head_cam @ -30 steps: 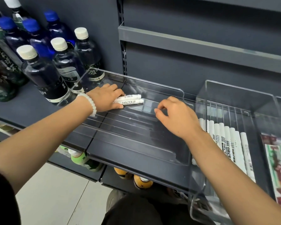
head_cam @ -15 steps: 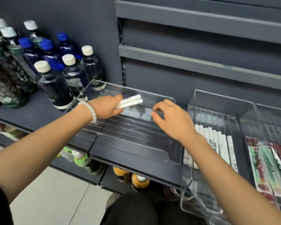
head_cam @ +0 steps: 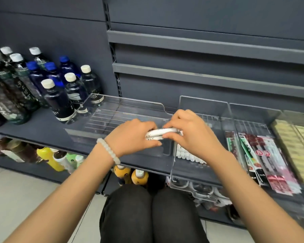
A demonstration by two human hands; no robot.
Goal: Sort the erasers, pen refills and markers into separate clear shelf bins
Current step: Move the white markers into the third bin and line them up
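Two white markers lie side by side, held crosswise between both hands above the near right corner of the left clear bin. The left hand (pale bead bracelet at the wrist) curls round their left ends; the right hand pinches their right ends. Just right, the middle bin holds more white markers; packaged refills lie farther right. Bottles stand far left.

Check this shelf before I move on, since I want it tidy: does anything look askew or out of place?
One thing: the marker bin sticks out past the shelf edge, while the empty bin beside it sits fully on the shelf. The left hand and right hand both grip two markers. Nothing looks spilled or damaged.
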